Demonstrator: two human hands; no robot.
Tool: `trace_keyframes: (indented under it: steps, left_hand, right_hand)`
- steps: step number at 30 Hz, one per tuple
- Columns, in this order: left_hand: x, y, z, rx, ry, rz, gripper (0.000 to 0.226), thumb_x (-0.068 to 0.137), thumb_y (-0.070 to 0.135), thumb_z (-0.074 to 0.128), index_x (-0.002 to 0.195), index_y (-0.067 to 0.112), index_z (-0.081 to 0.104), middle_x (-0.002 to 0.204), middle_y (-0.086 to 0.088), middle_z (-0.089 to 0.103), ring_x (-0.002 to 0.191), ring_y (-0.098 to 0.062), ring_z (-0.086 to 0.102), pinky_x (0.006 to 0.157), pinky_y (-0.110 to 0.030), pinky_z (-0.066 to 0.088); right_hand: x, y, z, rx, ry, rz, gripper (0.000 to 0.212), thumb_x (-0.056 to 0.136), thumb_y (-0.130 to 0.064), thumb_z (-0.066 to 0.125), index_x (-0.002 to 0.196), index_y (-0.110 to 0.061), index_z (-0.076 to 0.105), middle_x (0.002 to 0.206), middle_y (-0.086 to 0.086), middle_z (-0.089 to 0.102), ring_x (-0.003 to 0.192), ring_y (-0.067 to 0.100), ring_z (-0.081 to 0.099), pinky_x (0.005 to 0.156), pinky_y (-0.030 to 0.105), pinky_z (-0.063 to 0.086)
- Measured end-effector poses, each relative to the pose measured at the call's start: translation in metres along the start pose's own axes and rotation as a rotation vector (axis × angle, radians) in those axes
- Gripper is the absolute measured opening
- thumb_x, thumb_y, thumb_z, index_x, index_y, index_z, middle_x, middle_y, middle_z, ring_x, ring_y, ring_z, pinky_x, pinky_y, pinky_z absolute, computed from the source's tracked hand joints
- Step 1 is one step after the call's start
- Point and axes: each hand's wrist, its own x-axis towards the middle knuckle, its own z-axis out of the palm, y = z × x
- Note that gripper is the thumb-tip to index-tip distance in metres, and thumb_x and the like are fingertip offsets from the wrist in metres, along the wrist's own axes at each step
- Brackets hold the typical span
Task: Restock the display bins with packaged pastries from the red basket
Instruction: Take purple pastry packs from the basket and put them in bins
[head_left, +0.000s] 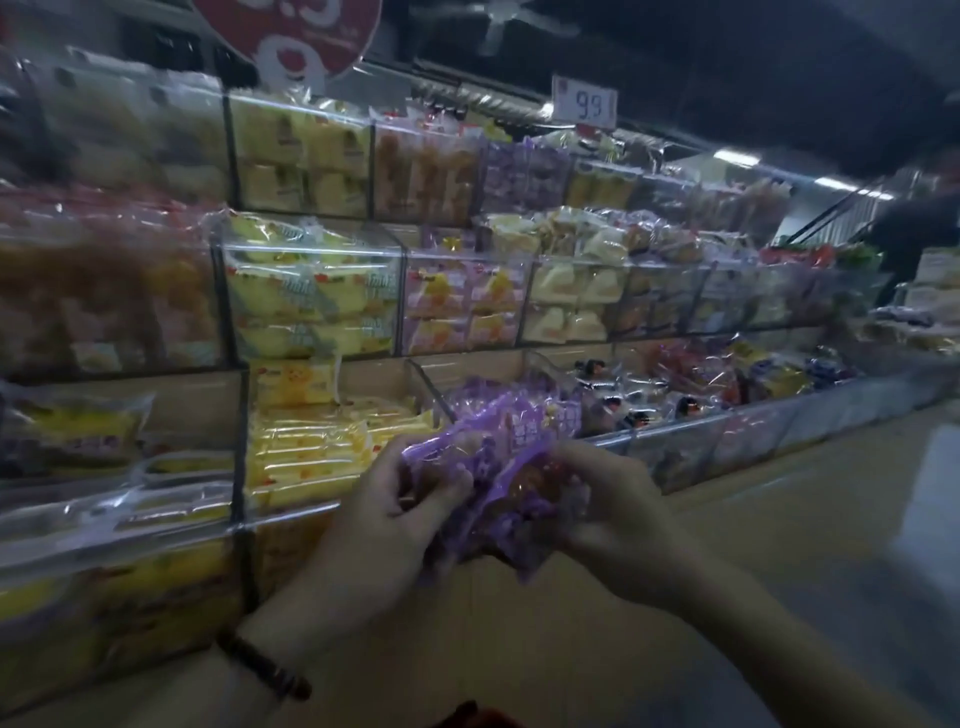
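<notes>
Gripped crinkly purple plastic pastry packets (511, 457) in left hand (384, 525) and right hand (613, 509) (fingers curled, pinching them).

One wide-angle camera, worn on the head, looks forward and down from close above the left hand (382, 525) and right hand (623, 519), which grip purple pastry packets (519, 452) at lower centre. It faces the tiered display bins (306, 248) obliquely: near at left, receding toward upper right.
</notes>
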Motion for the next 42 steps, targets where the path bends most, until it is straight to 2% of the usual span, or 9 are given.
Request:
trace_keyframes:
  steps: [3,5,11,16,23,29,34,37,42]
  left_hand:
    - [0.036,0.01,-0.011,0.118,0.022,0.136,0.014,0.094,0.031,0.071,0.108,0.027,0.071,0.073,-0.007,0.072,0.057,-0.025,0.066,0.051,-0.035,0.051]
    - [0.062,0.008,-0.02,0.268,0.122,0.212,0.015,0.095,0.038,0.072,0.109,0.036,0.075,0.086,-0.003,0.074,0.069,-0.02,0.069,0.059,-0.03,0.053]
    - [0.096,-0.013,-0.04,0.208,0.2,0.183,0.02,0.092,0.032,0.072,0.112,0.031,0.074,0.096,-0.002,0.079,0.078,-0.023,0.078,0.06,-0.046,0.065]
    - [0.106,-0.029,-0.05,0.152,0.263,0.131,0.014,0.086,0.029,0.075,0.1,0.03,0.072,0.099,0.005,0.08,0.086,-0.026,0.08,0.074,-0.054,0.065]
    - [0.11,-0.037,-0.044,0.295,0.284,0.144,0.011,0.091,0.014,0.077,0.094,0.021,0.07,0.082,0.003,0.079,0.071,-0.009,0.077,0.061,-0.027,0.063]
    - [0.113,-0.037,-0.048,0.229,0.253,0.058,0.009,0.094,0.007,0.072,0.098,0.012,0.066,0.089,-0.001,0.08,0.079,-0.015,0.079,0.067,-0.033,0.064]
    - [0.111,-0.033,-0.047,0.212,0.275,0.077,0.009,0.094,0.01,0.072,0.095,0.009,0.063,0.087,0.0,0.078,0.081,-0.012,0.078,0.062,-0.025,0.063]
    - [0.111,-0.032,-0.049,0.123,0.274,0.062,0.011,0.096,0.011,0.069,0.097,0.005,0.06,0.096,-0.009,0.077,0.087,-0.018,0.079,0.071,-0.035,0.065]
    - [0.108,-0.029,-0.053,0.03,0.284,0.079,0.031,0.082,0.025,0.074,0.097,0.004,0.058,0.1,-0.015,0.074,0.097,-0.03,0.077,0.082,-0.044,0.064]
  right_hand:
    - [0.032,0.012,-0.026,-0.249,0.168,-0.021,0.039,0.078,-0.046,0.067,0.107,-0.021,0.064,0.094,-0.007,0.067,0.088,0.024,0.063,0.077,0.046,0.052]
    - [0.055,0.028,-0.045,-0.395,0.215,-0.019,0.044,0.075,-0.048,0.077,0.109,-0.024,0.062,0.095,-0.007,0.064,0.09,0.026,0.058,0.077,0.045,0.05]
    - [0.103,0.072,-0.071,-0.673,0.076,0.184,0.06,0.082,-0.043,0.082,0.133,-0.04,0.051,0.122,-0.001,0.052,0.118,0.026,0.051,0.089,0.046,0.055]
    - [0.121,0.099,-0.057,-0.91,-0.098,0.171,0.048,0.09,-0.014,0.071,0.132,-0.034,0.059,0.132,-0.002,0.054,0.122,0.023,0.055,0.072,0.033,0.047]
    - [0.138,0.141,-0.03,-0.868,-0.211,0.349,0.035,0.087,-0.004,0.075,0.106,-0.033,0.079,0.11,0.001,0.071,0.098,0.023,0.07,0.084,0.044,0.062]
    - [0.154,0.122,-0.047,-0.651,-0.415,0.44,0.056,0.093,-0.007,0.066,0.146,-0.024,0.059,0.139,0.007,0.063,0.117,0.025,0.063,0.093,0.031,0.054]
    - [0.167,0.056,-0.049,-0.31,0.015,0.13,0.034,0.097,-0.022,0.066,0.132,-0.02,0.067,0.122,-0.005,0.07,0.109,0.009,0.067,0.095,0.03,0.059]
    - [0.175,0.012,-0.035,-0.304,-0.092,-0.076,0.042,0.094,-0.042,0.073,0.13,-0.022,0.064,0.12,-0.01,0.066,0.107,-0.001,0.061,0.088,0.016,0.052]
    - [0.188,-0.006,-0.004,-0.514,-0.312,-0.195,0.058,0.087,-0.041,0.082,0.138,-0.029,0.057,0.127,-0.007,0.066,0.113,0.01,0.06,0.094,0.03,0.052]
